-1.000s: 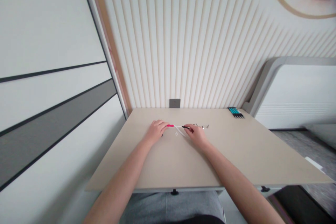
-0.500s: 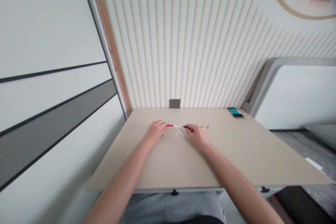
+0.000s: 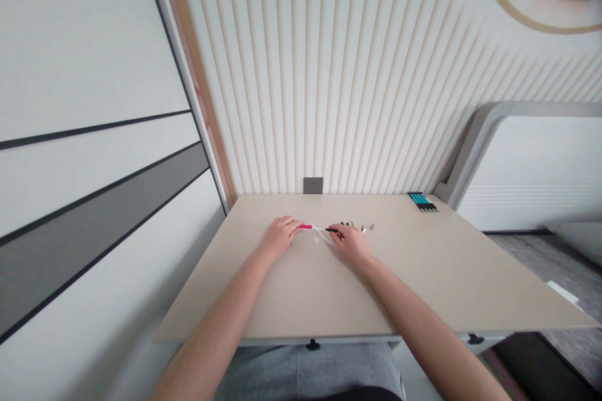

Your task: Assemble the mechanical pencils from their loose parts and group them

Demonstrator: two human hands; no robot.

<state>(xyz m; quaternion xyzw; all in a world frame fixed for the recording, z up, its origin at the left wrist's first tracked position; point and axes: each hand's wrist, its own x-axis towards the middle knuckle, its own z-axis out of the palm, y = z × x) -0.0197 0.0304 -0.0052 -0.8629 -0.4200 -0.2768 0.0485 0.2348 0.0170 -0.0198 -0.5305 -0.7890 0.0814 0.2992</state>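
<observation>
My left hand [image 3: 281, 235] is closed on a red pen barrel [image 3: 305, 226], whose right end sticks out past the fingertips. My right hand [image 3: 352, 240] pinches a black pen part [image 3: 332, 230]. From it a thin white stick like a refill [image 3: 320, 228] runs left toward the red barrel; whether it enters the barrel is too small to tell. Beneath, more thin white sticks [image 3: 322, 237] lie slantwise on the table, with tiny clear pieces [image 3: 315, 240] beside them. Small black parts [image 3: 347, 223] and shiny metal pieces [image 3: 371, 227] lie just past my right hand.
Several blue-and-black pens [image 3: 423, 202] lie in a row at the table's back right. The beige table [image 3: 320, 301] meets a ribbed wall with a grey socket [image 3: 313, 185]. A white cabinet [image 3: 117, 250] stands on the left, a bed headboard [image 3: 527, 163] on the right.
My right hand has shifted down slightly, showing more of the small black parts behind it. The red barrel has moved a touch right and down. Both hands keep their hold.
</observation>
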